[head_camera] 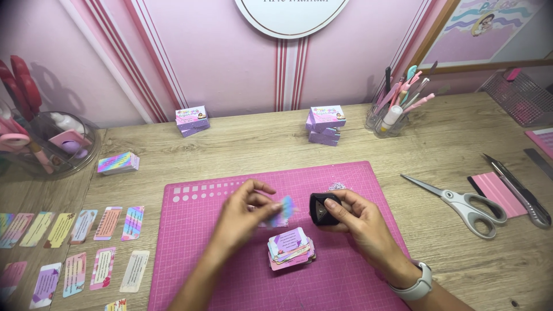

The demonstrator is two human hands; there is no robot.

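My left hand [245, 213] pinches a small pastel card [284, 208], blurred by motion, over the pink cutting mat [190, 259]. Just to its right, my right hand [357, 219] grips a small black corner punch [322, 208]; the card's edge is close to the punch. A stack of small colourful cards [291, 249] lies on the mat right below both hands. A white watch sits on my right wrist.
Scissors [461, 203], a craft knife [518, 190] and a pink block lie at the right. Card stacks [192, 120] [325, 124] [118, 163] stand behind the mat. Rows of bookmarks [86, 247] cover the left. A pen cup [391, 115] stands at the back right, a clear bowl [52, 150] at the far left.
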